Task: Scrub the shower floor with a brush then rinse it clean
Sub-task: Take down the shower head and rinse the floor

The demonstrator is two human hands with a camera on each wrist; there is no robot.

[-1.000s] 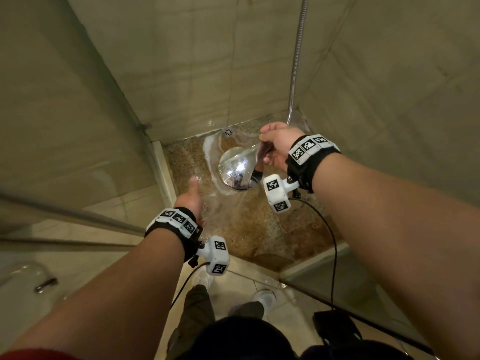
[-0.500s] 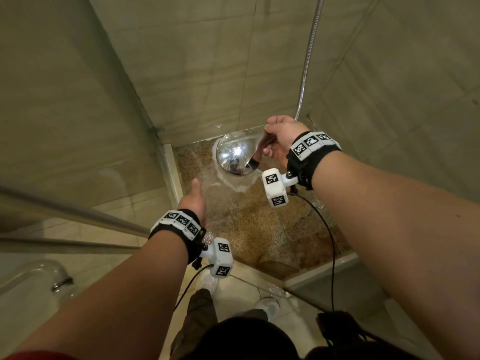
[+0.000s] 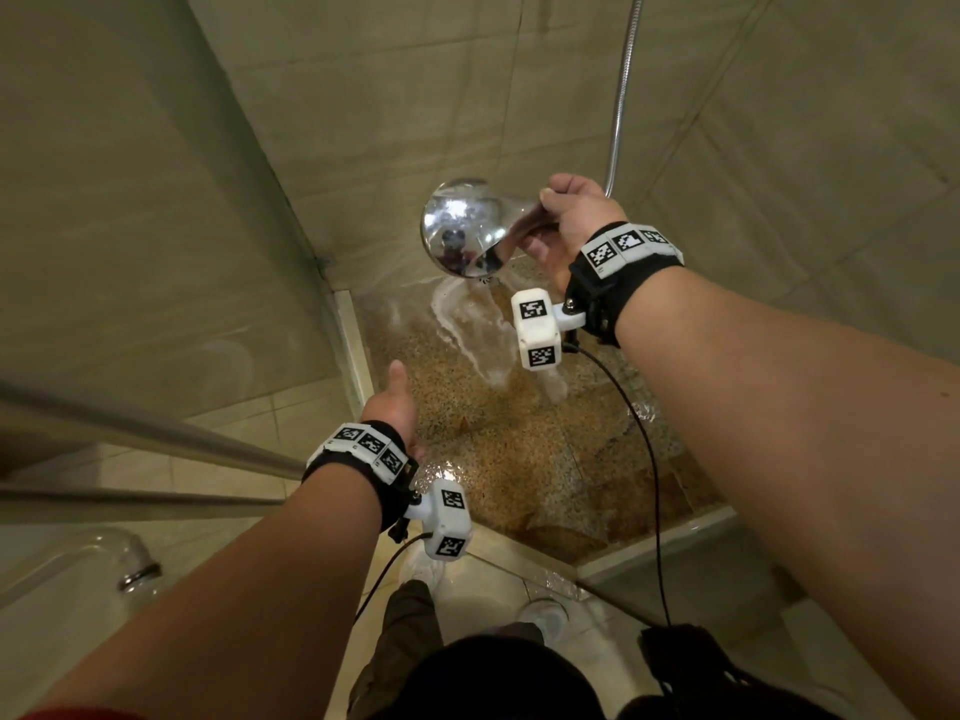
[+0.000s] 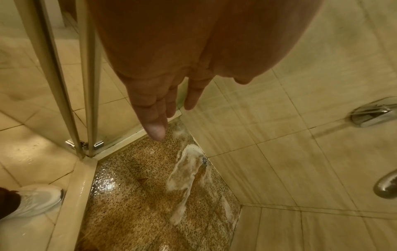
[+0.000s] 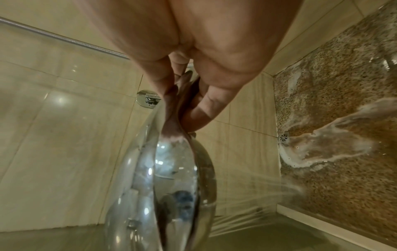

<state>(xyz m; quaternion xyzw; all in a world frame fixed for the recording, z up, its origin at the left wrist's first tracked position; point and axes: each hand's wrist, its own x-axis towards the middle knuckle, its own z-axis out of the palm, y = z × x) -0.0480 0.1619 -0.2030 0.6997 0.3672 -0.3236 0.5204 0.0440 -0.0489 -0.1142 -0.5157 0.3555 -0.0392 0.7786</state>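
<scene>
A person's right hand (image 3: 569, 220) is gripping the handle of one chrome shower head (image 3: 465, 228), fingers and thumb curled tight round it, holding it raised over the far end of the shower floor (image 3: 524, 454). The shower head's long axis is running roughly left to right across the head view, handle at the right in the hand and round head at the left; its mirrored back is facing the camera while the spray face is pointing down toward the floor. Water jets (image 5: 268, 185) are leaving the head in thin lines and striking the speckled brown floor. One metal hose (image 3: 623, 90) is rising from the handle end up along the far wall. On the floor, streaks of white foam (image 4: 184, 178) are trailing across the wet stone toward one small round drain (image 4: 204, 160), which is sitting against the far wall. The left hand (image 3: 392, 410) is hanging near the left edge of the floor, just beside the glass door (image 3: 156, 283), its fingers (image 4: 154, 122) straight and together, the hand holding nothing. Two chrome wall fittings (image 4: 373, 115) are showing on the tiles in the left wrist view. Two white shoes (image 3: 540, 618) are standing on the tiled bathroom floor just outside the raised threshold (image 4: 73, 200).
</scene>
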